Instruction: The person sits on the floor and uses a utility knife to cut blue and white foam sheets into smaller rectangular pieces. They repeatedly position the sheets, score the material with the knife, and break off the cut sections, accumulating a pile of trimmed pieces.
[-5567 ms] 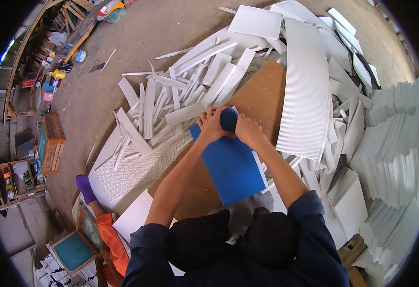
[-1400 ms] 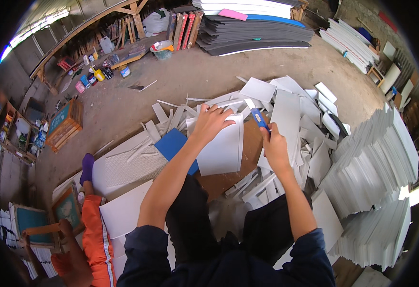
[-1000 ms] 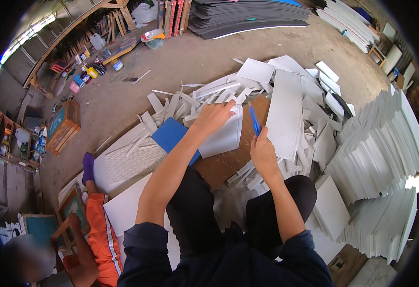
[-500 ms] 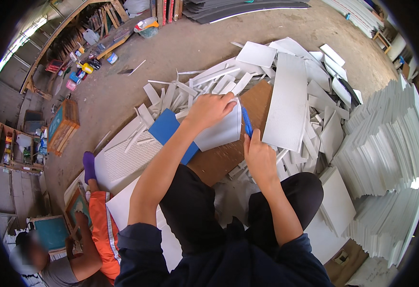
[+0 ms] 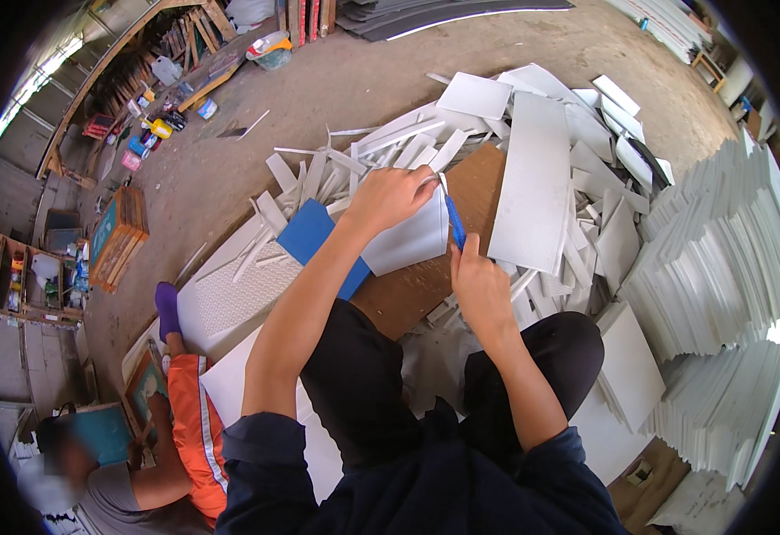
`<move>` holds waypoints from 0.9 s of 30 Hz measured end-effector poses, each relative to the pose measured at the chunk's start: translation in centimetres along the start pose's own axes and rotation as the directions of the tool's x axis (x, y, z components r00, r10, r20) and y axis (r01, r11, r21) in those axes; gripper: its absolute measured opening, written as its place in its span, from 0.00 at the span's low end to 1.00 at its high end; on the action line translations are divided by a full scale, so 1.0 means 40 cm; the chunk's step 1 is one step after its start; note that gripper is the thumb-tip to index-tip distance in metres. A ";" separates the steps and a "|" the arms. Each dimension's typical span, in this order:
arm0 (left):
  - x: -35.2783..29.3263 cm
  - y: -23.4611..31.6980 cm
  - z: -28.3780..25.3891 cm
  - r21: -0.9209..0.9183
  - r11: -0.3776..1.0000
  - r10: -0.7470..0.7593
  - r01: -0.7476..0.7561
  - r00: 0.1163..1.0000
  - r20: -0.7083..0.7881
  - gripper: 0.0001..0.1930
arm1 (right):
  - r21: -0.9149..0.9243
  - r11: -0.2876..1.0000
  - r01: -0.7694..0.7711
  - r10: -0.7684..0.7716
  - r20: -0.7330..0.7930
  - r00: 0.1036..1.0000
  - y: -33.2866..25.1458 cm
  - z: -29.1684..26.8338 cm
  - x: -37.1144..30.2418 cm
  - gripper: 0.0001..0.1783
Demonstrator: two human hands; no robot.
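Head view, looking down: the person sits on the floor with a brown board in front of the knees. The left hand lies fingers-down on the far edge of a white panel piece, pressing it flat onto the board; the fingers are curled over that edge rather than wrapped around it. The right hand is closed around the lower end of a blue cutter. The cutter's long axis runs nearly straight away from the person, tilted slightly left at the top, its tip pointing toward the far end of the panel and lying along the panel's right edge, just beside the left hand's fingertips. A blue sheet sticks out from under the panel on the left. White offcut strips lie scattered beyond, and stacks of white panels stand on the right. Another person in orange trousers sits at lower left.
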State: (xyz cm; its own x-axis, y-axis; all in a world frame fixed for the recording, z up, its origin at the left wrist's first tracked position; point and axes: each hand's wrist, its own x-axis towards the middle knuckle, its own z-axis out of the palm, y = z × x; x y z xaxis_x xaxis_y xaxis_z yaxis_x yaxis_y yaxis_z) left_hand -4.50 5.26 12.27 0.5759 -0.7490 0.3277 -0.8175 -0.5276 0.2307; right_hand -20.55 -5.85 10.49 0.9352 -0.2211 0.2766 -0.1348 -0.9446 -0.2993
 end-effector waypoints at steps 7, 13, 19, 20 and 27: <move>0.007 0.004 0.008 -0.031 0.999 -0.022 0.021 0.999 -0.025 0.10 | -0.015 0.999 -0.035 0.036 0.048 0.998 -0.017 -0.017 0.007 0.11; 0.004 0.008 0.019 -0.011 0.999 0.045 -0.046 0.998 -0.050 0.08 | 0.039 0.998 -0.048 0.047 0.043 0.998 -0.017 -0.018 0.043 0.11; -0.005 0.003 0.019 -0.023 0.998 0.060 -0.062 0.996 -0.073 0.08 | 0.042 0.997 -0.068 0.063 0.107 0.992 -0.018 -0.022 0.057 0.11; -0.004 0.005 0.018 -0.016 0.998 0.061 -0.062 0.996 -0.062 0.08 | 0.043 0.996 -0.075 0.070 0.117 0.991 -0.015 -0.025 0.051 0.11; -0.005 0.012 0.019 0.019 0.999 0.047 -0.046 0.998 -0.039 0.09 | 0.088 0.991 -0.096 0.085 0.125 0.989 -0.018 -0.042 0.029 0.10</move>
State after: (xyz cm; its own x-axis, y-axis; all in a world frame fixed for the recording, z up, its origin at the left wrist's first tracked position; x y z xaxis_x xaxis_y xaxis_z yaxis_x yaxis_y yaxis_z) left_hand -4.99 4.84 11.62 0.5365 -0.7565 0.3740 -0.8431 -0.4999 0.1982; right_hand -19.91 -5.84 12.55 0.9540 -0.2683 0.1337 -0.1948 -0.8938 -0.4040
